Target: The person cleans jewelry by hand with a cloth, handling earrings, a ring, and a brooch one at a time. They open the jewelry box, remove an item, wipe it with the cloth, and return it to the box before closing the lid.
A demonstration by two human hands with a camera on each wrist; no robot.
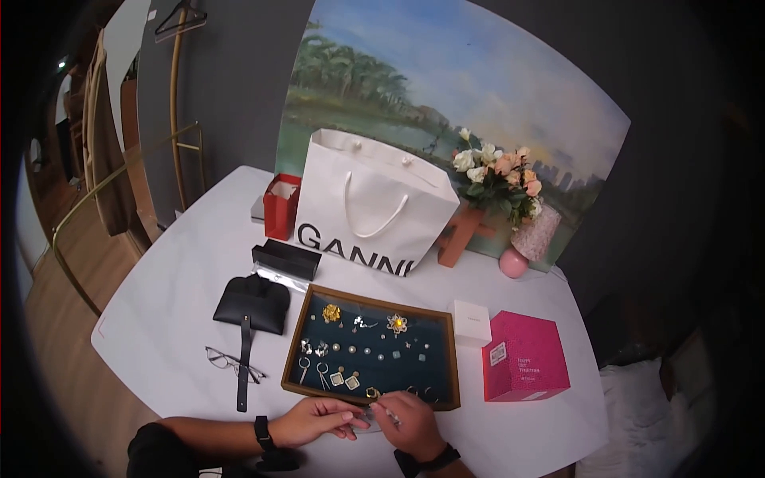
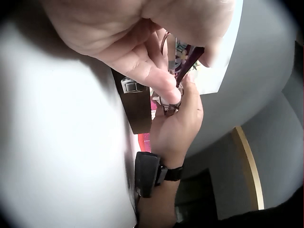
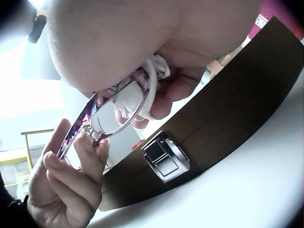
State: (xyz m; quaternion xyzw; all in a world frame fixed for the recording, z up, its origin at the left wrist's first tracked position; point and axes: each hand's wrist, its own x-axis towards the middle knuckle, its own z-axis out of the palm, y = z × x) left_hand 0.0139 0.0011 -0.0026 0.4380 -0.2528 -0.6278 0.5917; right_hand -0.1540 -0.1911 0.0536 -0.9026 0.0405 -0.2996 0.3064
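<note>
Between my hands is a pair of eyeglasses with a patterned purple frame (image 3: 81, 118). My left hand (image 1: 315, 422) pinches the frame near its bridge; the fingertips show at the lower left in the right wrist view. My right hand (image 1: 410, 422) holds a crumpled white cloth (image 3: 129, 99) around the nearer lens, its fingers curled behind it. In the left wrist view a dark temple (image 2: 190, 64) sticks up by the fingertips. Both hands are at the front side of a wooden jewelry case (image 3: 223, 111) with a metal clasp (image 3: 166, 156).
Earrings and brooches lie in rows inside the case. To its left are a black pouch (image 1: 251, 303), thin-framed glasses (image 1: 231, 360) and a black box (image 1: 287, 259). A white box (image 1: 472, 323) and pink box (image 1: 526, 358) stand right. Behind are a white paper bag (image 1: 374, 199) and flowers (image 1: 502, 171).
</note>
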